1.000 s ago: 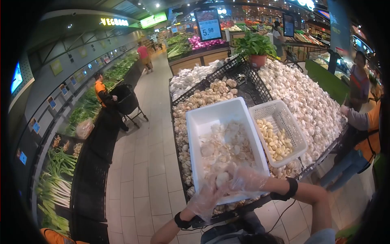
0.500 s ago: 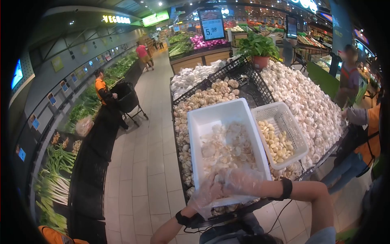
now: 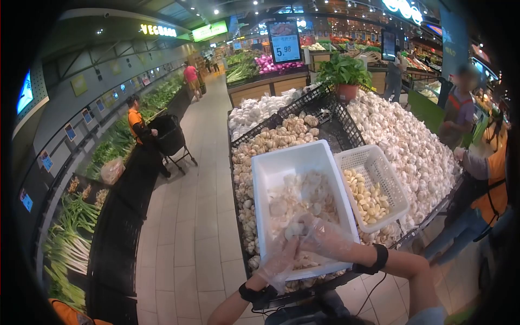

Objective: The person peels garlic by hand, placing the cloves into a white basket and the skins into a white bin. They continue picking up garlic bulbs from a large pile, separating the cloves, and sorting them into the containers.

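Over the near end of a white foam box (image 3: 259, 200), my two hands in clear plastic gloves are close together. A whitish garlic bulb (image 3: 294, 229) sits between their fingertips. My left hand (image 3: 279, 253) is closed on it from the left, and my right hand (image 3: 323, 238) is closed on it from the right. Papery garlic skins (image 3: 303, 189) lie across the bottom of the box beneath them. Just right of the box, a white perforated basket (image 3: 387, 173) contains peeled garlic cloves (image 3: 368, 197). The gloves and fingers partly hide the bulb.
Heaped garlic bulbs (image 3: 403, 130) surround the box and basket. Behind them are a black crate (image 3: 346, 122) and a potted plant (image 3: 346, 91). A person in an orange vest (image 3: 495, 173) stands at the right. Across the left aisle, another person (image 3: 135, 119) is beside a black cart (image 3: 170, 135).
Both hands have shifted slightly, and the bulb between the fingertips now shows more plainly. The view has tilted a little, so the box and basket appear lower.
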A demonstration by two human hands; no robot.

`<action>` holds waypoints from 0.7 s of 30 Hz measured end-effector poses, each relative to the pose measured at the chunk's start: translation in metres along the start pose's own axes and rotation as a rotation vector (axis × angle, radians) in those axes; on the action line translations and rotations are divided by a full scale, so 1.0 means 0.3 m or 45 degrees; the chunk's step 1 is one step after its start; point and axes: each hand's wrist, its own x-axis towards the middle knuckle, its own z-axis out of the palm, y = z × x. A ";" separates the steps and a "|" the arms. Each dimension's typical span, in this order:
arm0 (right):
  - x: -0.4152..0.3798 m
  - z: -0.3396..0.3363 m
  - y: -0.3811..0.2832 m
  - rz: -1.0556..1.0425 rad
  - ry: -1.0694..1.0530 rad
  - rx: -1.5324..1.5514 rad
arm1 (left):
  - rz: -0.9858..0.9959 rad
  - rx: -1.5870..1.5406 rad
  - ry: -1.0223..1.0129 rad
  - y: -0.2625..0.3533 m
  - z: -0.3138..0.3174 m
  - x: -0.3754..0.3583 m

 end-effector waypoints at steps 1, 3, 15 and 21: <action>-0.012 -0.004 0.003 -0.095 0.057 -0.009 | 0.467 0.475 0.040 -0.096 -0.045 0.026; 0.005 0.032 0.086 -0.091 -0.055 -0.146 | 0.939 0.950 0.069 -0.072 -0.034 0.018; -0.045 0.016 0.088 -0.268 -0.182 -0.170 | 0.401 0.996 -0.149 0.044 0.022 -0.053; -0.066 0.045 0.067 0.001 -0.219 -0.013 | 0.161 0.454 -0.084 -0.057 0.032 -0.017</action>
